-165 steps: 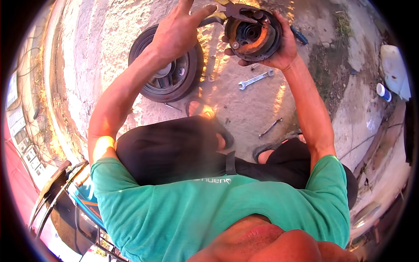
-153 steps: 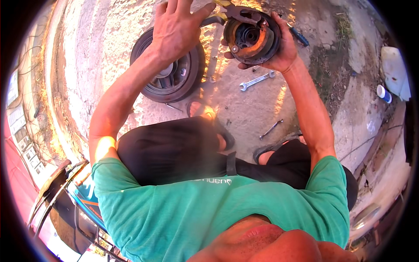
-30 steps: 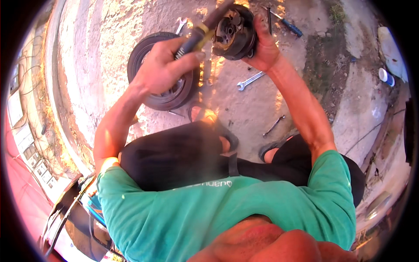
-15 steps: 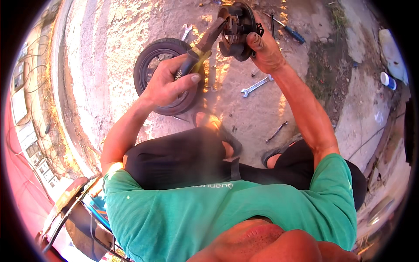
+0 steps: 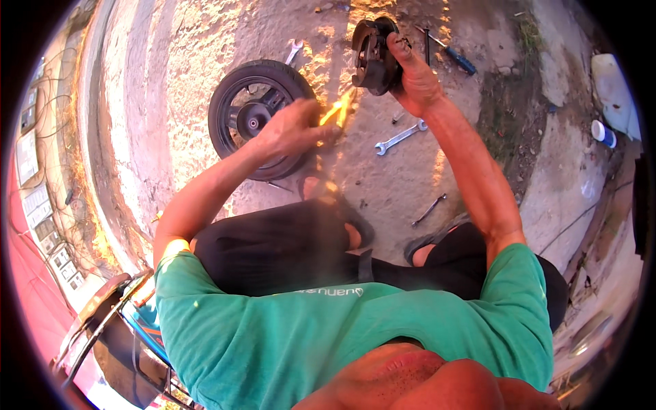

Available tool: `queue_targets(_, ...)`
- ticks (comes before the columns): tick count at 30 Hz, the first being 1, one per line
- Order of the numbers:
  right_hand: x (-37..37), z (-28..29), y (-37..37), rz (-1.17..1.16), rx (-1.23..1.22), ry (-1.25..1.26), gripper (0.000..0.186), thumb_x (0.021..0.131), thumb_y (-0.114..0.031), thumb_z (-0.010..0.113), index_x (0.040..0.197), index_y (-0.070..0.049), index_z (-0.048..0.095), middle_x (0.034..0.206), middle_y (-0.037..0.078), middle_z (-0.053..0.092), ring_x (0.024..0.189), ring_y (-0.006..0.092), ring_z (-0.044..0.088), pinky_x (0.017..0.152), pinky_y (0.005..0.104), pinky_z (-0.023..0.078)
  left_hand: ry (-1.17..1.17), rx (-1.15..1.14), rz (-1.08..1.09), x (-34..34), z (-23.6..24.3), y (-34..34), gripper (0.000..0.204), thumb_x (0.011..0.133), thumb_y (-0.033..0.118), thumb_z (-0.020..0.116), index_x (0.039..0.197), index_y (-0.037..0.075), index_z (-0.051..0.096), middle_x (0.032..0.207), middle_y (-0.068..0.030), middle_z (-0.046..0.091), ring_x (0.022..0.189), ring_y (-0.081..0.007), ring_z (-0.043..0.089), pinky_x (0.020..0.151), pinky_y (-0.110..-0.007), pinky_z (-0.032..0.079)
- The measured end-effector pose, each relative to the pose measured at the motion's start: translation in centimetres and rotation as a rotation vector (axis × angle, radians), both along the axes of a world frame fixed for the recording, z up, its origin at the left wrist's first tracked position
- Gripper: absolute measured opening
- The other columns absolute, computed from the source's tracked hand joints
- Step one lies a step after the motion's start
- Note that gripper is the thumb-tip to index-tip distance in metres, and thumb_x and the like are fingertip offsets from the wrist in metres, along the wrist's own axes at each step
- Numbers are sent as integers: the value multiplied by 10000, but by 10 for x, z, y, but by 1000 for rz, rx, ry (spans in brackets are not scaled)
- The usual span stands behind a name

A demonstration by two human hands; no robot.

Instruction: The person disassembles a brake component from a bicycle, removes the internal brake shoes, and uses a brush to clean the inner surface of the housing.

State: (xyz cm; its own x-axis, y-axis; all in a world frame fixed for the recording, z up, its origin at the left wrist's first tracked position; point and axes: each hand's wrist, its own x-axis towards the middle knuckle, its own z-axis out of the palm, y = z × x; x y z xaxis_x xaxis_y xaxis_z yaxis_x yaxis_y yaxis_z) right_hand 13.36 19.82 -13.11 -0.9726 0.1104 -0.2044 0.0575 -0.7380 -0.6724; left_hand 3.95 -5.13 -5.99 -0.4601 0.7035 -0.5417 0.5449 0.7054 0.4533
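Observation:
My right hand is raised at the upper middle, gripping a dark, round, greasy brake plate assembly that now stands nearly edge-on, thumb over its side. Below and left of it, my left hand is smeared by motion, closed round yellow-handled pliers that are bright in sunlight and clear of the assembly; their jaws are hard to make out. Just behind that hand a black wheel with tyre lies on the concrete, its hub showing. An open-end wrench lies beneath my right hand.
Around lie a second wrench, a blue-handled screwdriver, a long dark bolt and a small spanner. At right are a white jug and blue-white container. My crossed legs are below; cycle frame at lower left.
Earlier the pliers were on the assembly. They have now been drawn down and away from it with my left hand. The assembly has turned from face-up to edge-on in my right hand.

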Motion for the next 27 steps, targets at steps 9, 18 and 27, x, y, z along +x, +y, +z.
queue_targets(9,-5,49,-7,6,245,38,856,933,-556,717,1566,-101,365,1355,61,591,1221,179,585,997,345,516,-693,484,391,-20,27,75,952,953,388,748,1640,114,149,1509,-172,490,1321,-289,550,971,-410,551)
queue_targets(18,-6,68,2,-106,606,214,611,943,-147,720,1500,-39,493,1349,95,633,1270,196,582,1072,344,482,-809,911,240,-62,15,79,991,877,429,803,1602,75,228,1358,-148,554,1163,-264,627,934,-405,575)
queue_targets(27,-8,92,3,-306,1138,157,448,910,-148,749,1333,-40,647,1014,119,741,906,188,724,794,332,577,-790,903,304,-70,35,83,953,789,339,874,1530,63,344,1382,-133,557,1215,-254,604,997,-405,545)
